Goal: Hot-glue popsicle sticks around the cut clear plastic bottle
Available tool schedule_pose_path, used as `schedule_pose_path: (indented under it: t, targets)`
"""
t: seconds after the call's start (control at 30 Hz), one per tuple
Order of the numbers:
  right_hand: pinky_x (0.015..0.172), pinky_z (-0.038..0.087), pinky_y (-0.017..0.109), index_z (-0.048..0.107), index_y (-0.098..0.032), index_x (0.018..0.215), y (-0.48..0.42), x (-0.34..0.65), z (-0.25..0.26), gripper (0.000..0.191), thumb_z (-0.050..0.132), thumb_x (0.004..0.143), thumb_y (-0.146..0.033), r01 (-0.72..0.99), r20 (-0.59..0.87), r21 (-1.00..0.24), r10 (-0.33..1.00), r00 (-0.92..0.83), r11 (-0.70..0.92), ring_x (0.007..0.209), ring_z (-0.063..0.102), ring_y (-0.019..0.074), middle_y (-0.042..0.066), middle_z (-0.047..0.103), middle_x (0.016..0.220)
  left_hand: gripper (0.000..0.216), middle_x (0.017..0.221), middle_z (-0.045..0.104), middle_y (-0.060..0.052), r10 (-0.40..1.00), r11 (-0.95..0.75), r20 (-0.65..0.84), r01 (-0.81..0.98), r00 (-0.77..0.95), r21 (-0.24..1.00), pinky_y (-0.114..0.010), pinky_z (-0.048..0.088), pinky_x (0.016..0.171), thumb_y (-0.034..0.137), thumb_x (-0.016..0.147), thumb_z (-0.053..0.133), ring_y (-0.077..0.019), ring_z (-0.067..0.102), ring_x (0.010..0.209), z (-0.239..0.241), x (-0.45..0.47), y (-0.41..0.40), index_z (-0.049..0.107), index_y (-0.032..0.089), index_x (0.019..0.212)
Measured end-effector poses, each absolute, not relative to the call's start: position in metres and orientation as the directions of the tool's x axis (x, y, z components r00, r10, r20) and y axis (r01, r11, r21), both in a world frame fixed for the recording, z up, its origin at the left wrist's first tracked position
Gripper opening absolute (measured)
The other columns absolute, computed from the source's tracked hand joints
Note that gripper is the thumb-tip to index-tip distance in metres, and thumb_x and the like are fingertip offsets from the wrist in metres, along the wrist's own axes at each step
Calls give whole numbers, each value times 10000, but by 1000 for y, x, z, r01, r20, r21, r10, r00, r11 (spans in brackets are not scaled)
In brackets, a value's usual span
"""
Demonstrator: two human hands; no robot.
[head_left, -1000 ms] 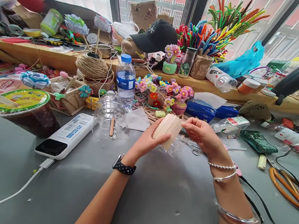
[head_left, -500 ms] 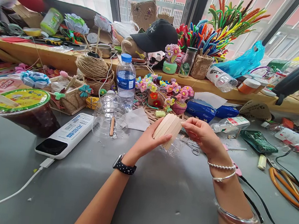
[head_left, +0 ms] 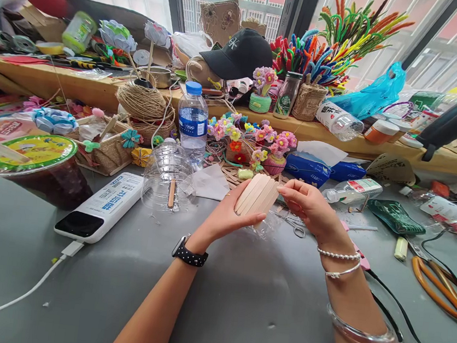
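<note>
Several pale wooden craft sticks [head_left: 256, 194] lie side by side as a flat panel, held up over the grey table. My left hand [head_left: 225, 215] grips the panel from its left and lower side, thumb along the bottom ends and the other fingers hidden behind. At the panel's upper right edge, the fingertips of my right hand [head_left: 305, 205] are pinched together on the sticks. Beneath the hands is crumpled clear plastic [head_left: 265, 228], with small scissors [head_left: 298, 230] to its right. One loose craft stick [head_left: 171, 192] rests by a cut clear plastic bottle [head_left: 166, 170].
On the left stand a drink cup [head_left: 35, 166] and a white power bank [head_left: 100, 206] with a cable. Orange-handled scissors [head_left: 440, 289] lie at right. Behind are a water bottle [head_left: 192, 123], pipe-cleaner flowers [head_left: 265, 140], tissue packs [head_left: 307, 169] and a crowded wooden shelf [head_left: 234, 120].
My left thumb has slid slightly right and down along the sticks' lower ends, and the panel's front shows more squarely. The right hand stays nearly still.
</note>
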State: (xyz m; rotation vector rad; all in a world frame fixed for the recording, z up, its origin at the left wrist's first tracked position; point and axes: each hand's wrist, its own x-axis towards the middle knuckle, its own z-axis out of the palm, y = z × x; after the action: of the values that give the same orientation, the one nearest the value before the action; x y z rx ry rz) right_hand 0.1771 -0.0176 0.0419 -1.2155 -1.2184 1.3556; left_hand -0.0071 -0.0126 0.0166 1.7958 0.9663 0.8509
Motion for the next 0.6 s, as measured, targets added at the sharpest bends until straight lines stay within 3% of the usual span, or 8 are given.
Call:
schedule_pose_path:
  t: [0.6]
  targets:
    - [383,93,213,455,-177,616,-18,176,41,267,640,600,-368,-11,-94,-995,992,-86,-95,384,209,17,-95,300,436,703,1315,336,-35,877,-289,144,264,458,920,-345,306,956,455,663,568,-239,346,1162,18,-7,-13,267,266,1270]
